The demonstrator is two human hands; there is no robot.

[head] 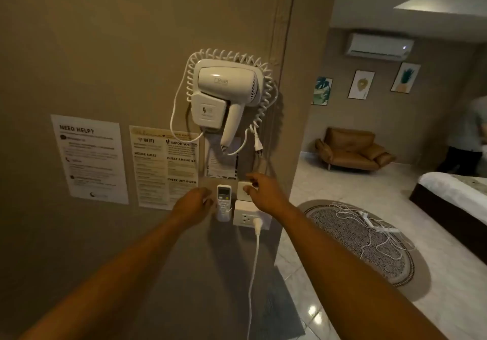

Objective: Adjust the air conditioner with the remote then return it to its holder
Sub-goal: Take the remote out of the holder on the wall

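Note:
A white remote (223, 200) with a small screen stands upright in its wall holder (224, 215) on the tan wall, just left of a power socket. My left hand (192, 202) is at the remote's left side, fingers curled close to it; whether it touches is unclear. My right hand (261, 192) hovers to the right of the remote, fingers spread over a white wall switch (243, 189), holding nothing. The white air conditioner (378, 45) hangs high on the far wall at the upper right, with a small light lit.
A wall-mounted hair dryer (226, 94) with a coiled cord hangs above the remote. Paper notices (89, 159) are stuck to the wall at left. A plug and cable (257, 227) hang from the socket (246, 218). A rug (361, 239), armchair (350, 150) and bed (453, 197) are at right.

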